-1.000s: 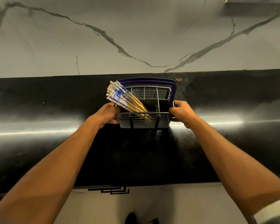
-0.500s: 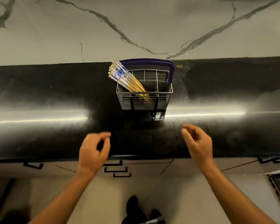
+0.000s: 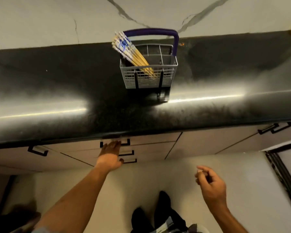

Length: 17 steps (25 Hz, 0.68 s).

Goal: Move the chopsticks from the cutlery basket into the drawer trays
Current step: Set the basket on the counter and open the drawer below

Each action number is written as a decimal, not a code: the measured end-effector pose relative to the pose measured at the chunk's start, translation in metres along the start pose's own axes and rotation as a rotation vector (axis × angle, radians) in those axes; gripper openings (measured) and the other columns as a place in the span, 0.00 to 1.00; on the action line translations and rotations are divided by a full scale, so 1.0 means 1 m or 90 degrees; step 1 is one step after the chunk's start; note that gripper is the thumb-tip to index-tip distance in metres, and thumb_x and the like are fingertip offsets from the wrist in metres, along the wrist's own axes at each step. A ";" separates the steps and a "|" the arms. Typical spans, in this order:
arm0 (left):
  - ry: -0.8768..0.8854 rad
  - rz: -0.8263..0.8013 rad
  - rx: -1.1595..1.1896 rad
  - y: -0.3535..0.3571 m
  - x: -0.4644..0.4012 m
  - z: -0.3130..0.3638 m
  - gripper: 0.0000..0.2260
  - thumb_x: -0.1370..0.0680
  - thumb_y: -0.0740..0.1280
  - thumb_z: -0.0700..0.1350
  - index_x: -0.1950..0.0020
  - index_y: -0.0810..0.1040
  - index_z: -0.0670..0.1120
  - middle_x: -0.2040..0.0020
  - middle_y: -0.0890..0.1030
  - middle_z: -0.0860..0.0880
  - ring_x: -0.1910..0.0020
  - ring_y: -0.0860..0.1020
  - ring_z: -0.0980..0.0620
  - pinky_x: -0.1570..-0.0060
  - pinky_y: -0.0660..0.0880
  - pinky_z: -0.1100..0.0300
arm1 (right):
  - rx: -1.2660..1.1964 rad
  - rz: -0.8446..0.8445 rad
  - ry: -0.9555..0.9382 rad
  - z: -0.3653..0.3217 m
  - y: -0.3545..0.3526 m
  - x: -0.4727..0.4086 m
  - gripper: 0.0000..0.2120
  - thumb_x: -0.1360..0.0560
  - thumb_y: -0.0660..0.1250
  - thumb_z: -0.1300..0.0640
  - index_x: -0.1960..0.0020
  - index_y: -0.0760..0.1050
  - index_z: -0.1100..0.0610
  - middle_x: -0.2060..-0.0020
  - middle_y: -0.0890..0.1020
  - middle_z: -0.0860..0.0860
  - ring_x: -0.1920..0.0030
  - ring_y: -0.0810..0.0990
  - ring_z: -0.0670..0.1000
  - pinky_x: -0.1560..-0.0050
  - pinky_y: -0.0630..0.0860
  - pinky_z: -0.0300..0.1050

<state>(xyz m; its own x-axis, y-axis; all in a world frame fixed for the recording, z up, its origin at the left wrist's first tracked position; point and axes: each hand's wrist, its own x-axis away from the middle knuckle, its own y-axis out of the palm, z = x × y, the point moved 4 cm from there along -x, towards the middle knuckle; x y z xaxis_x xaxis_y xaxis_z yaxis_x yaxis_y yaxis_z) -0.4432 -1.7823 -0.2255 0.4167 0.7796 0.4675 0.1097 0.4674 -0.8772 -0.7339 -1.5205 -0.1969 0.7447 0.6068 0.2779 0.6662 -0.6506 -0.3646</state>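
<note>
Left hand [image 3: 109, 157] spread, empty, at black top drawer handle [image 3: 127, 143]; right hand [image 3: 210, 184] loosely curled, empty. Hook fingers fully, pull straight.

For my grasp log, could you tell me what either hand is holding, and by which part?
Nothing is held. The left hand reaches at the drawer handles; the right hand hangs empty.
</note>
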 end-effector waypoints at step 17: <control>-0.021 -0.013 0.013 0.022 0.041 0.001 0.16 0.17 0.60 0.46 0.30 0.74 0.52 0.39 0.81 0.43 0.42 0.80 0.43 0.42 0.77 0.51 | 0.068 0.016 -0.039 -0.028 0.003 0.045 0.15 0.22 0.65 0.57 0.35 0.73 0.47 0.47 0.81 0.49 0.52 0.80 0.45 0.61 0.78 0.32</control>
<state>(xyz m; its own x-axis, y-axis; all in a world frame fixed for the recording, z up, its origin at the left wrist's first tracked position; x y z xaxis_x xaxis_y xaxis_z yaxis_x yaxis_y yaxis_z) -0.4245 -1.7397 -0.2251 0.3842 0.7828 0.4895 0.0991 0.4922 -0.8649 -0.6973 -1.5078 -0.1604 0.7546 0.6205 0.2135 0.6373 -0.6154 -0.4639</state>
